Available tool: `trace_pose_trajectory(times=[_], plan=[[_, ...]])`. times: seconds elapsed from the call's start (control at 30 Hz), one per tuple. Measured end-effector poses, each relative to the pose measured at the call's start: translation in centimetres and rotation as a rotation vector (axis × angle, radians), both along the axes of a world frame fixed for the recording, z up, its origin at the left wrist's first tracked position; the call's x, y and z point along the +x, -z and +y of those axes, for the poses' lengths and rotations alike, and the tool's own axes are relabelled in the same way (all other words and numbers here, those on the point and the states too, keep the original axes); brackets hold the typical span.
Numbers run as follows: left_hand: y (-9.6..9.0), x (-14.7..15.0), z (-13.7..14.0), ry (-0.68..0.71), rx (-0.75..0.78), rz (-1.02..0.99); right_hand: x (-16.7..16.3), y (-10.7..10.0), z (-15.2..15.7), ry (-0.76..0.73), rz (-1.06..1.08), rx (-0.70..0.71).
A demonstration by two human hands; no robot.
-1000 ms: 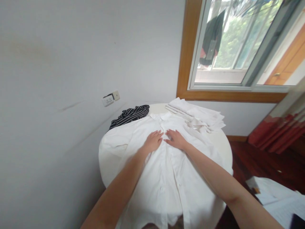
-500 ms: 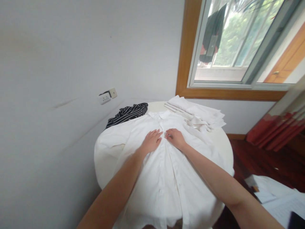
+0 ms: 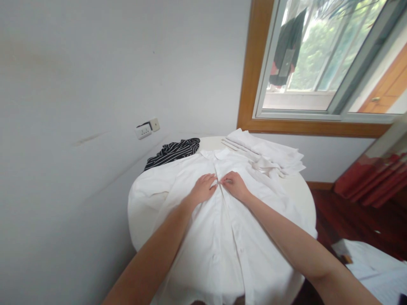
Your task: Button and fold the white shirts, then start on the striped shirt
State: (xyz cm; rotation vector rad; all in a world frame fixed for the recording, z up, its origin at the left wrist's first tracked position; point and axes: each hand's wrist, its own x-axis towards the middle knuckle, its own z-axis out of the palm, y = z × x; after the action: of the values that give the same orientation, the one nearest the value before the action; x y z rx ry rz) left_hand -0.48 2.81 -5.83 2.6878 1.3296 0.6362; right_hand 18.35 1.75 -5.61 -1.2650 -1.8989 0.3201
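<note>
A white shirt lies face up on a round desk, collar far, hem near. The left hand rests on its front, grip loosely open; the right hand appears to pinch the front edge. Spreading looks done, while the front below the hands is not yet closed. Black striped cloth sits far left, folded white cloth far right

A striped black cloth lies bunched on the counter at far left, near a wall socket. Folded white cloths rest at far right, below a wood-framed window. A red-and-cream curtain hangs farther right.
</note>
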Motion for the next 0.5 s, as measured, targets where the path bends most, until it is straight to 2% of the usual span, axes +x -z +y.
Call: trace_pose_trajectory(times=[0.17, 0.4, 0.5], plan=[[-0.7, -0.2, 0.0, 0.010, 0.016, -0.099, 0.1, 0.2, -0.1, -0.033, -0.130, -0.057], [-1.7, -0.2, -0.5, 0.000, 0.012, -0.075, 0.6, -0.7, -0.5, -0.058, -0.185, -0.036], [-2.3, -0.1, -0.9, -0.020, -0.001, -0.044, 0.5, -0.8, -0.8, -0.069, -0.196, -0.069]])
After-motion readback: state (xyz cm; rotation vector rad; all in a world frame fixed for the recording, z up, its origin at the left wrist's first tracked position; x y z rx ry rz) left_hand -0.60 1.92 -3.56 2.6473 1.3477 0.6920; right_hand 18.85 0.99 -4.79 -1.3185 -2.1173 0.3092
